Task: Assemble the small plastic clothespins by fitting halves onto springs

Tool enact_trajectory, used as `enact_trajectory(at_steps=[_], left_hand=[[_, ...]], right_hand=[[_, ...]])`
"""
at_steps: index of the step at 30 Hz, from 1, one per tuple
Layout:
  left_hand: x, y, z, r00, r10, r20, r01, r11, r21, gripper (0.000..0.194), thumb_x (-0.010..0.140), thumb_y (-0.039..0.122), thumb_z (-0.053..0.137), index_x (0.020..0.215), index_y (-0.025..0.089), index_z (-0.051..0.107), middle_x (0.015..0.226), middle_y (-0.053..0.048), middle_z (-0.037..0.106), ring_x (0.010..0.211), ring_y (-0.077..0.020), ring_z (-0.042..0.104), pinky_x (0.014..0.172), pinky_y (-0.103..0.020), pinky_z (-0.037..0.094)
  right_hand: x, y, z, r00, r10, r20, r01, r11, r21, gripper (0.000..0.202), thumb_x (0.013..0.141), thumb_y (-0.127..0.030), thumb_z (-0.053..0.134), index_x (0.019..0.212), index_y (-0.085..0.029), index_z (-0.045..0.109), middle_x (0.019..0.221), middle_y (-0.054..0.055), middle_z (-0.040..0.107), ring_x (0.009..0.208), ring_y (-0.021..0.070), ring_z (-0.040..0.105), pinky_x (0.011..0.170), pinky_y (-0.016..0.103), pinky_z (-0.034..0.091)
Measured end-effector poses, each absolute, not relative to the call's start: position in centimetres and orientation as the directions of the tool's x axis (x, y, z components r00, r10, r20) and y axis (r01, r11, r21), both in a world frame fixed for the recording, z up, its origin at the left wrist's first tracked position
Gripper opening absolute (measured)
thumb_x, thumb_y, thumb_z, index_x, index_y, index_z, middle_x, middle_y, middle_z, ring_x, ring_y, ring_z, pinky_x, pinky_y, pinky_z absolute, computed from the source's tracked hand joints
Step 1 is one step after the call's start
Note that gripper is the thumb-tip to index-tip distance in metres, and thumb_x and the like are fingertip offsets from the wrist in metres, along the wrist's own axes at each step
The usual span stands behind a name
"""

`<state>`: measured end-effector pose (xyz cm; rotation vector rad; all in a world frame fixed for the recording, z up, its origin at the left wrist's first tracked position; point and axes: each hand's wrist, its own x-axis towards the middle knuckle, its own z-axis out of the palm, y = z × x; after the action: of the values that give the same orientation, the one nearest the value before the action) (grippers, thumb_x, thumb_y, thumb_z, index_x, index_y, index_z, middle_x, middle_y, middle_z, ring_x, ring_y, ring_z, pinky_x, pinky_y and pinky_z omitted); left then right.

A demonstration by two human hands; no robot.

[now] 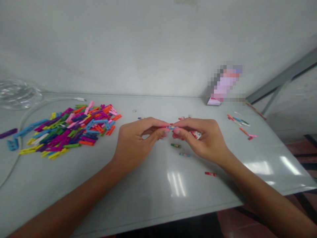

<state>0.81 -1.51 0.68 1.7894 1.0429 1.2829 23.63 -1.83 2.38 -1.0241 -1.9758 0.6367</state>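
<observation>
Apparently partway: your left hand (132, 138) and right hand (208, 137) pinch a blue piece (170, 127), right of the clip pile (71, 129) (likely unworked).

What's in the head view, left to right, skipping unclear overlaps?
Clear coiled bundle → pile of multicoloured plastic clothespin pieces → left hand → light-blue clothespin piece between the fingertips → right hand → loose clothespin pieces.
</observation>
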Motion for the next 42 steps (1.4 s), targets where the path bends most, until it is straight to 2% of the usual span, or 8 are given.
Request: enact_trajectory(at_steps=[2,4,7,14,18,22,28,42], left_hand=[[0.8,-1.6,0.7,0.193,0.883,0.428,0.226,-0.465,0.856,0.014,0.096,0.012,0.087,0.102,0.024,0.088,0.089,0.003,0.088,0.076,-0.0140,0.084,0.076,-0.020,0.069],[0.9,-1.8,0.8,0.198,0.882,0.427,0.229,-0.465,0.855,0.015,0.094,0.012,0.087,0.103,0.025,0.088,0.091,0.002,0.089,0.079,-0.0149,0.085,0.078,-0.021,0.069],[0.9,-2.1,1.1,0.219,0.901,0.374,0.196,-0.416,0.888,0.017,0.095,0.012,0.086,0.106,0.025,0.088,0.096,0.001,0.090,0.080,-0.0170,0.085,0.077,-0.024,0.070],[0.9,-2.4,1.6,0.180,0.933,0.310,0.135,-0.336,0.932,0.009,0.093,0.024,0.092,0.100,0.029,0.089,0.096,0.000,0.089,0.084,-0.0214,0.086,0.083,-0.030,0.072],[0.8,-2.4,1.9,0.224,0.943,0.248,0.032,-0.261,0.965,0.004,0.097,0.026,0.088,0.100,0.025,0.090,0.091,-0.003,0.088,0.083,-0.0211,0.084,0.081,-0.030,0.072],[0.4,-1.8,1.9,0.336,0.930,0.148,-0.099,-0.122,0.988,0.021,0.098,0.040,0.089,0.094,0.019,0.088,0.078,-0.005,0.084,0.072,-0.0202,0.081,0.072,-0.030,0.072],[0.4,-1.7,2.0,0.429,0.895,0.125,-0.177,-0.052,0.983,0.025,0.097,0.043,0.092,0.092,0.019,0.085,0.075,-0.003,0.080,0.068,-0.0177,0.079,0.067,-0.027,0.069],[1.3,-2.8,1.9,0.368,0.909,0.196,-0.221,-0.119,0.968,0.029,0.102,0.045,0.086,0.090,0.019,0.079,0.072,0.000,0.075,0.062,-0.0146,0.074,0.063,-0.025,0.066]], right_hand=[[23.8,-1.8,2.2,-0.365,0.768,0.527,0.487,0.640,-0.595,0.014,0.107,-0.027,0.076,0.107,-0.022,0.088,0.100,0.005,0.090,0.085,0.0181,0.083,0.080,0.028,0.064],[23.9,-1.8,2.1,-0.371,0.730,0.575,0.491,0.679,-0.545,0.013,0.107,-0.025,0.076,0.104,-0.021,0.088,0.096,0.004,0.090,0.081,0.0172,0.083,0.078,0.027,0.064],[23.9,-1.8,2.1,-0.359,0.699,0.618,0.477,0.707,-0.523,0.014,0.107,-0.025,0.076,0.100,-0.022,0.088,0.091,0.002,0.089,0.076,0.0158,0.082,0.074,0.026,0.063],[24.1,-2.0,1.9,-0.384,0.692,0.612,0.494,0.713,-0.497,0.012,0.108,-0.030,0.076,0.108,-0.026,0.088,0.096,0.003,0.090,0.081,0.0195,0.084,0.074,0.030,0.064],[24.3,-2.0,2.1,-0.416,0.640,0.646,0.486,0.757,-0.437,0.013,0.109,-0.027,0.075,0.107,-0.024,0.087,0.094,0.004,0.089,0.079,0.0196,0.083,0.073,0.030,0.063],[24.3,-1.9,2.4,-0.475,0.582,0.660,0.439,0.807,-0.396,0.014,0.110,-0.021,0.071,0.109,-0.022,0.085,0.094,0.003,0.088,0.082,0.0182,0.082,0.078,0.028,0.063],[24.3,-2.1,2.5,-0.492,0.571,0.657,0.359,0.821,-0.444,0.016,0.111,-0.018,0.068,0.109,-0.021,0.084,0.095,0.003,0.088,0.084,0.0174,0.083,0.081,0.026,0.064],[24.0,-2.6,2.4,-0.470,0.594,0.653,0.308,0.804,-0.509,0.019,0.112,-0.023,0.068,0.107,-0.024,0.086,0.090,0.004,0.088,0.076,0.0186,0.083,0.070,0.028,0.065]])
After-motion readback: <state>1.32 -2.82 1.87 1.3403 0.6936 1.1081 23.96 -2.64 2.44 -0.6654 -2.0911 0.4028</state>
